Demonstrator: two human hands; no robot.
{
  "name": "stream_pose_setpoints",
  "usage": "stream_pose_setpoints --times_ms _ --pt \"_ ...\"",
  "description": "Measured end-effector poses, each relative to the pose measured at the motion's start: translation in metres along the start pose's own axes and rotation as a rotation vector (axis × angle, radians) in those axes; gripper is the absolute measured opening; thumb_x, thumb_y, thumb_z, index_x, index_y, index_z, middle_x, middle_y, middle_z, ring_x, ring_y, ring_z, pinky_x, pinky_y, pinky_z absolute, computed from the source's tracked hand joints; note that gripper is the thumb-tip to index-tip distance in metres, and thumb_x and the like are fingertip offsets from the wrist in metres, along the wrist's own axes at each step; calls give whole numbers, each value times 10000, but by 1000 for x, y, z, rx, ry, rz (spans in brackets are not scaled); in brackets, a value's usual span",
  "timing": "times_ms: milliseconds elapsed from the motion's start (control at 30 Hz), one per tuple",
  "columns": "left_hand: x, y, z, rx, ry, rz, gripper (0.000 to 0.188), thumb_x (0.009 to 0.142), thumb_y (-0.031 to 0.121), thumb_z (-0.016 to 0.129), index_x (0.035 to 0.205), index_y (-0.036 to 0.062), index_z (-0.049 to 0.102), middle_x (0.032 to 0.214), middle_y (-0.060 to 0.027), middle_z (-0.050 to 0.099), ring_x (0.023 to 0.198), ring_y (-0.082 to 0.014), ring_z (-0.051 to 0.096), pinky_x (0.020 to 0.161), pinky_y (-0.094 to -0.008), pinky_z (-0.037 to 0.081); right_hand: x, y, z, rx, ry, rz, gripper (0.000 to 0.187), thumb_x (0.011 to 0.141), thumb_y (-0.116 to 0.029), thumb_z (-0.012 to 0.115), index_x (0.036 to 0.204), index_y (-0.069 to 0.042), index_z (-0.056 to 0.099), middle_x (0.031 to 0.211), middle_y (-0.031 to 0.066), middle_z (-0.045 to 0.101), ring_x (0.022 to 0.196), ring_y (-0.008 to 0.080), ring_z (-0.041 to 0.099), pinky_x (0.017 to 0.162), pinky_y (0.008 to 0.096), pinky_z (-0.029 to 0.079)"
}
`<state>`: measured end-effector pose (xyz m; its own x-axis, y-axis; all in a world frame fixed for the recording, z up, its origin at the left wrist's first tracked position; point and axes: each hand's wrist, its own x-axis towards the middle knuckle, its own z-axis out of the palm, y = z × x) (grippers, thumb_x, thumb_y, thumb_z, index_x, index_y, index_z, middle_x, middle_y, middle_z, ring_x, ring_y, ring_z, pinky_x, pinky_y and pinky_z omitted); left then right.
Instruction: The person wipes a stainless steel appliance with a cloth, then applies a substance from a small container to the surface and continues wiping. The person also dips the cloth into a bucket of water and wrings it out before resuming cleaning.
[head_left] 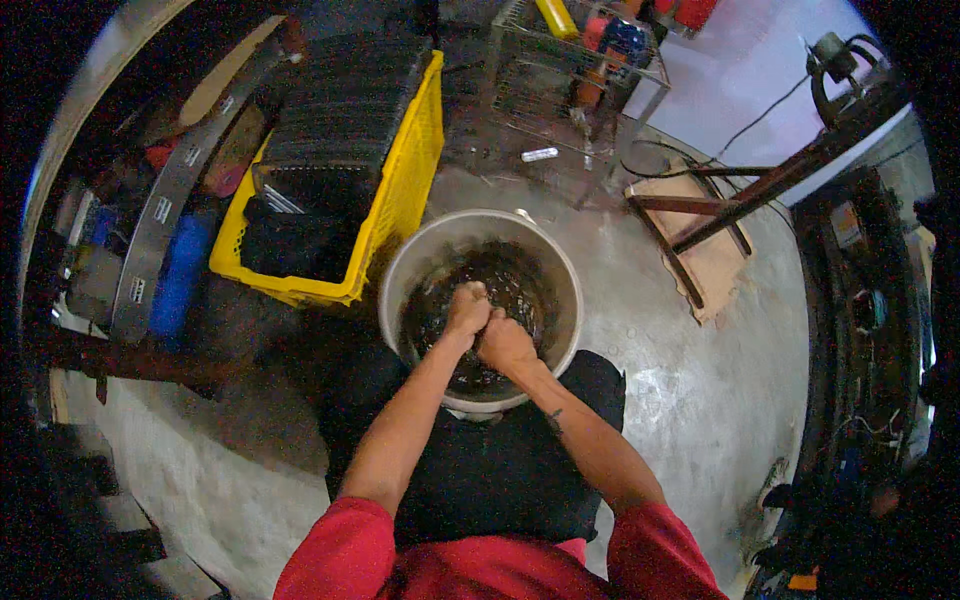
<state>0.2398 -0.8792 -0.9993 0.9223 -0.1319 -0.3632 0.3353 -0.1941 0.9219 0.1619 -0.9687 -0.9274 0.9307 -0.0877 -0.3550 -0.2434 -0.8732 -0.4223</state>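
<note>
The red sleeves (pixel 350 555) sit nearest, at the lower edge, and both bare forearms run up and away from them, converging over the dark lap (pixel 480 470). They meet inside the round pale bucket (pixel 395 270), which stands on the concrete floor (pixel 700 380) directly ahead of the person, touching or just beyond the knees.

The left hand (pixel 467 308) and the right hand (pixel 505 345) press against each other just inside the near half of the bucket. Both are curled shut, knuckles up, and seem to squeeze or rub something small between them; what it is cannot be made out, since the fingers hide it. The left hand lies a little farther in, the right a little nearer the rim. Under and beyond them the dark wet contents (pixel 520 280) fill the bucket's bottom, so the material lies straight below the hands and slightly forward, equally reachable by either one. The bucket is round, with no long axis to speak of.

Farther off to the left, a yellow crate (pixel 405 190) stands just beside the bucket, holding stacked black trays (pixel 340 110). Beyond the bucket is a wire rack (pixel 570 80), and to the right a wooden stand (pixel 700 230) rests on the floor.
</note>
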Motion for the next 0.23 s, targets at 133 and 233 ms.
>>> stream_pose_setpoints --times_ms 133,233 --pt "6 -2 -11 -90 171 -195 343 1109 222 504 864 17 627 853 -89 632 808 -215 539 778 -455 458 -2 -16 3 -161 77 -159 439 891 -134 704 1231 68 515 898 298 761 854 493 770 757 541 644" --pt "-1 19 -9 -154 222 -227 336 1109 236 511 890 21 649 883 -85 658 824 -212 551 792 -468 459 1 -10 -5 -49 96 -69 570 824 -160 807 1260 33 495 899 284 770 840 459 784 729 505 655"
